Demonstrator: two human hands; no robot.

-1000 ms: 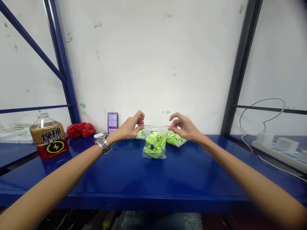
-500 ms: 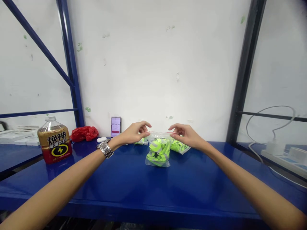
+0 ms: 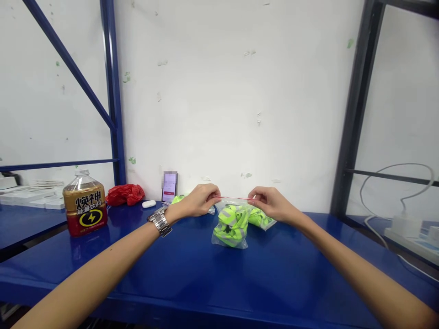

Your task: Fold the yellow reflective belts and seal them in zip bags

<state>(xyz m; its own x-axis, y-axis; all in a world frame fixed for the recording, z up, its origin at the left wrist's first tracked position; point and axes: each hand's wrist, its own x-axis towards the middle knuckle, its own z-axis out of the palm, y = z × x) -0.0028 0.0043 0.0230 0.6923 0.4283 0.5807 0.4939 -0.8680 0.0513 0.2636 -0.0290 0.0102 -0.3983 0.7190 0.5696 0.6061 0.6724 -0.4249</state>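
Note:
A clear zip bag with a red line along its top hangs upright between my hands, close above the blue table. Folded inside is a fluorescent yellow-green item with grey reflective strips. My left hand pinches the bag's top left corner between thumb and fingers; a metal watch is on that wrist. At the top right corner my right hand pinches the same edge, its fingers curled. Behind the bag, another bag with yellow-green contents lies near my right hand. More yellow-green material shows partly behind my left hand.
A large drink bottle stands on the blue table at left, beside a red plastic bag. A white oval object and a propped phone are near the wall. On the right, a power strip trails white cables.
The fingers of both hands have closed in on the bag's top edge, which now looks straighter. The whole view has shifted slightly, so everything sits a little lower and to the right.

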